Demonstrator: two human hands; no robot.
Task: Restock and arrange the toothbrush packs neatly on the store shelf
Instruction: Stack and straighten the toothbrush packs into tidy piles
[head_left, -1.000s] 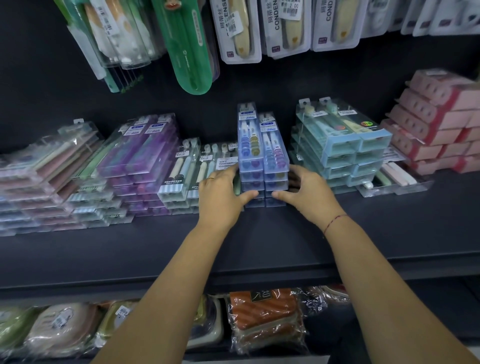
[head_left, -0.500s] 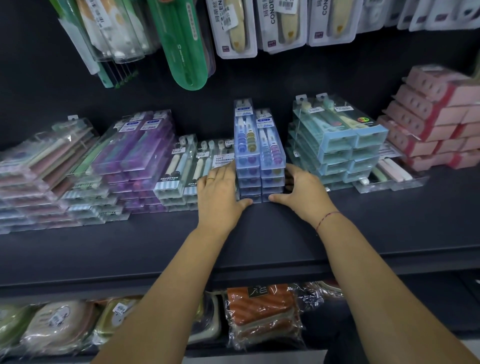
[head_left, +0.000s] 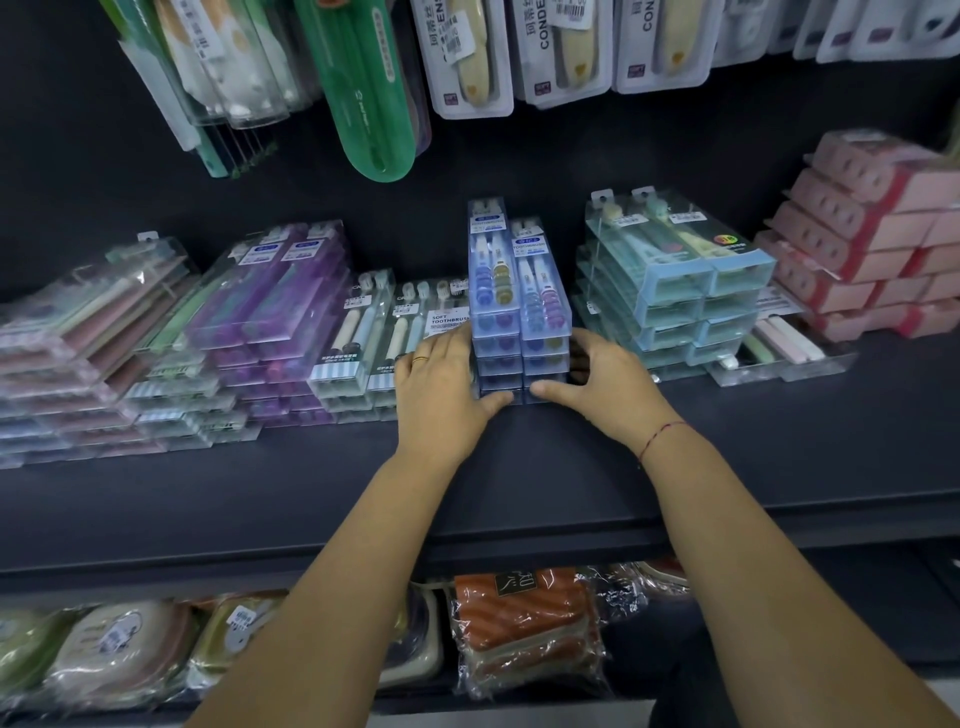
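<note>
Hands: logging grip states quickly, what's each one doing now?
Left hand: open, flat against the blue stack's left side.
Right hand: fingers curled round the stack's right side.

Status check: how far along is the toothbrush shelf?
Done, by the look of it: the teal stack sits fairly even. In hand: the blue stack, with the left hand pressing its left side, the right hand cupping its right side, and both thumbs at the front. Left to do: the pink stacks at far left are fanned out, and loose packs lie beside the teal stack.
</note>
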